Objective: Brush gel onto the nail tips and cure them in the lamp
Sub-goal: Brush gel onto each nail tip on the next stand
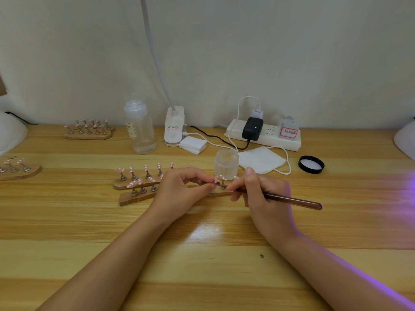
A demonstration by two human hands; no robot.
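Note:
Two wooden holders (pixel 134 198) lie mid-table, each carrying several pink nail tips (pixel 134 183) on small metal stands. My left hand (pixel 179 189) pinches one stand with its pink nail tip (pixel 217 180) between thumb and fingers, just above the front holder. My right hand (pixel 261 194) grips a brown gel brush (pixel 292 200) like a pen, its bristle end hidden at that nail tip. An open frosted gel jar (pixel 226 163) stands right behind the hands. A white curing lamp (pixel 405 140) sits at the right edge, casting purple light onto the table.
Two more holders with nail tips sit at back left (pixel 88 131) and at the left edge (pixel 18 169). A clear bottle (pixel 140 129), a clip lamp base (pixel 174 126), white pads (pixel 193 144), a wipe (pixel 261 159), a power strip (pixel 265 134) and the jar's black lid (pixel 311 164) line the back.

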